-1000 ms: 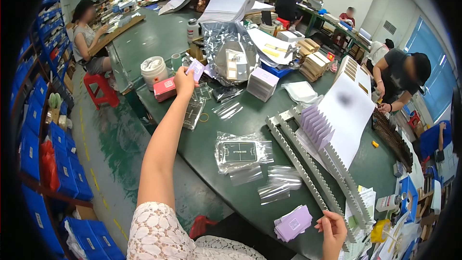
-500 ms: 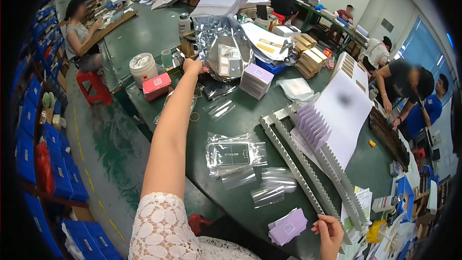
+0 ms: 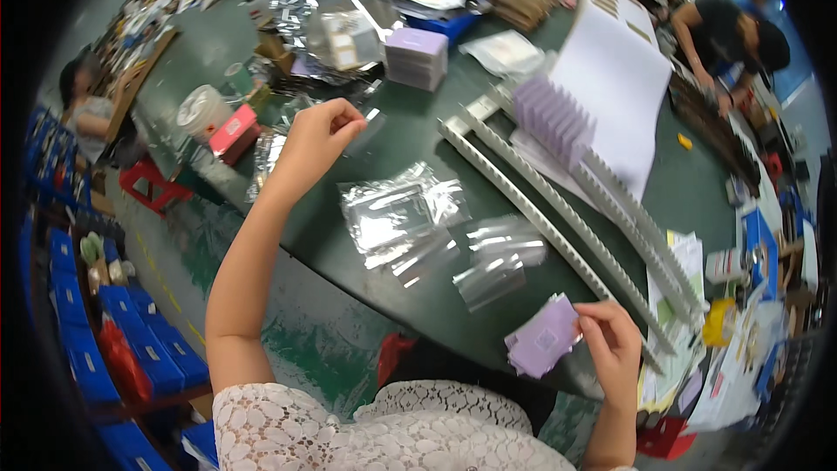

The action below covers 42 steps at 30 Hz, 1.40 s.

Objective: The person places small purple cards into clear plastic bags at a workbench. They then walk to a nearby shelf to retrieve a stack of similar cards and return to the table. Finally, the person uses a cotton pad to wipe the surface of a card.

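Note:
My left hand (image 3: pixel 324 141) hangs over the left part of the table, thumb and fingertips pinched together; what is between them, if anything, I cannot make out. Just beyond it lie narrow clear plastic sleeves (image 3: pixel 366 133). At the table's near edge my right hand (image 3: pixel 612 342) has curled fingers, with thumb and forefinger closed at the right edge of a small, fanned pile of purple cards (image 3: pixel 542 337). Between the hands lies a glossy pile of clear bags (image 3: pixel 392 216) over a dark card. More clear sleeves (image 3: pixel 499 253) are spread to its right.
Long notched metal racks (image 3: pixel 540 209) cross the table, with purple cards (image 3: pixel 549 118) upright in their slots. A purple card stack (image 3: pixel 416 59), a red box (image 3: pixel 234 133), a white tub (image 3: pixel 205 112) and a silver bag (image 3: pixel 336 26) stand farther back. A co-worker (image 3: pixel 728 30) bends at the right.
My left hand has drawn back from beside the silver bag toward me, its arm now bent. My right fingers have come to the purple cards' edge. The whole view has tilted downward.

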Motion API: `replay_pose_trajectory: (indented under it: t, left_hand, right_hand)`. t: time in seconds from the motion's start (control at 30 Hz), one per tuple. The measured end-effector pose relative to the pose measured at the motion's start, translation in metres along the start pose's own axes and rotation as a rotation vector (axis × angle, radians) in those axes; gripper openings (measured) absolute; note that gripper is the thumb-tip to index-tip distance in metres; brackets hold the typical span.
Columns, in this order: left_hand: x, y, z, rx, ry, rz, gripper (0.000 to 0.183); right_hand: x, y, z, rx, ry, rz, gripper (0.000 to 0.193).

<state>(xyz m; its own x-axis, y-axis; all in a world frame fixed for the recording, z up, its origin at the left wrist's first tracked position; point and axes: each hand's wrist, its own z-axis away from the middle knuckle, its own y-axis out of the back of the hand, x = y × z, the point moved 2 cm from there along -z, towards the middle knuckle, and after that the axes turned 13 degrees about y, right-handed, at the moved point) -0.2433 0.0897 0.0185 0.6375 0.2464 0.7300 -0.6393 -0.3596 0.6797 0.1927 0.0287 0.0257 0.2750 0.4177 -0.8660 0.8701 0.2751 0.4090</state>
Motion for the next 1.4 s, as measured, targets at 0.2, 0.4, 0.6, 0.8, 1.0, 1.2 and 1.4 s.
replay_pose_trajectory:
  t: [0.2,0.4,0.6,0.8,1.0,1.2,1.4]
  left_hand:
    - [0.078,-0.047,0.049,-0.143,-0.296,-0.053,0.01]
    - [0.122,-0.111,0.131,-0.239,-0.611,-0.335,0.03]
    - [0.095,-0.127,0.151,-0.243,-0.329,-0.331,0.04]
    - [0.09,-0.126,0.15,-0.491,-0.035,0.001,0.038]
    - [0.106,-0.112,0.157,-0.621,0.024,0.406,0.037]
    - [0.103,-0.108,0.154,-0.702,0.177,0.843,0.057]
    - [0.111,-0.141,0.179,-0.668,-0.105,1.096,0.078]
  right_hand:
    - [-0.012,0.0,-0.002,-0.125,0.122,0.09,0.019]
    - [-0.011,0.003,0.005,-0.072,0.12,0.101,0.016]
    - [-0.005,0.02,0.005,-0.135,0.17,0.162,0.021]
    - [-0.006,0.023,-0.059,-0.161,0.258,0.195,0.025]
    - [0.01,-0.02,-0.057,-0.35,0.078,-0.142,0.048]
    - [0.009,-0.025,-0.051,-0.199,-0.283,-0.494,0.013]
    - [0.012,-0.037,-0.046,0.033,-0.336,-0.783,0.012]
